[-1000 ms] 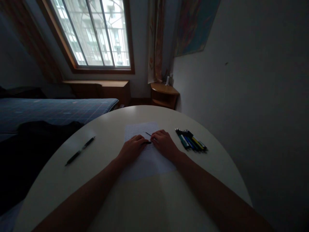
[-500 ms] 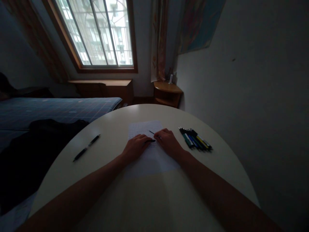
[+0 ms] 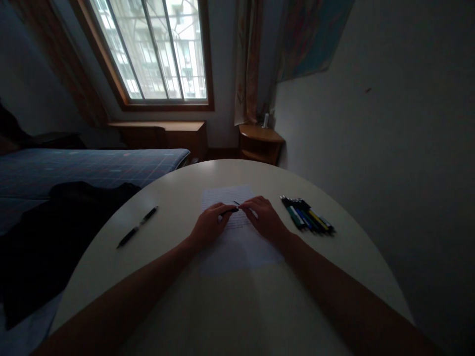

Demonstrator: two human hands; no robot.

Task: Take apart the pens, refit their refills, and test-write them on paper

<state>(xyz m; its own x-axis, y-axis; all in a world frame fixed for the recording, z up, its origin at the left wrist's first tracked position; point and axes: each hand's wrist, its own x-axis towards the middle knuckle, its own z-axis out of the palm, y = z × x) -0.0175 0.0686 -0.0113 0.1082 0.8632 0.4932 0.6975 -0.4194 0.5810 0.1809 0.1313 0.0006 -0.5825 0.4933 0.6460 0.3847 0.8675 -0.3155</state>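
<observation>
My left hand (image 3: 211, 223) is closed around a black pen barrel (image 3: 230, 211), its end pointing right. Fingertips of my right hand (image 3: 262, 213) pinch a thin dark pen refill (image 3: 236, 202), mostly hidden by the fingers. The two hands almost meet, the refill close beside the barrel's end. Beneath them lies a sheet of lined paper (image 3: 226, 195) with rows of writing on it. A black pen (image 3: 137, 227) with a clear middle rests on the table, left of the paper. Several pens and markers (image 3: 308, 216) with green, blue and yellow parts lie side by side on the right.
The round white table (image 3: 237, 306) carries all of this. Left of it stands a bed with a checked cover (image 3: 92, 165) and a dark cloth (image 3: 40, 237). A wall (image 3: 415, 173) runs along the right. Beyond are a corner shelf (image 3: 261, 132) and a window (image 3: 156, 49).
My right hand has brought the refill to the end of the barrel, and its fingers have stretched toward the left hand. The view has shifted slightly.
</observation>
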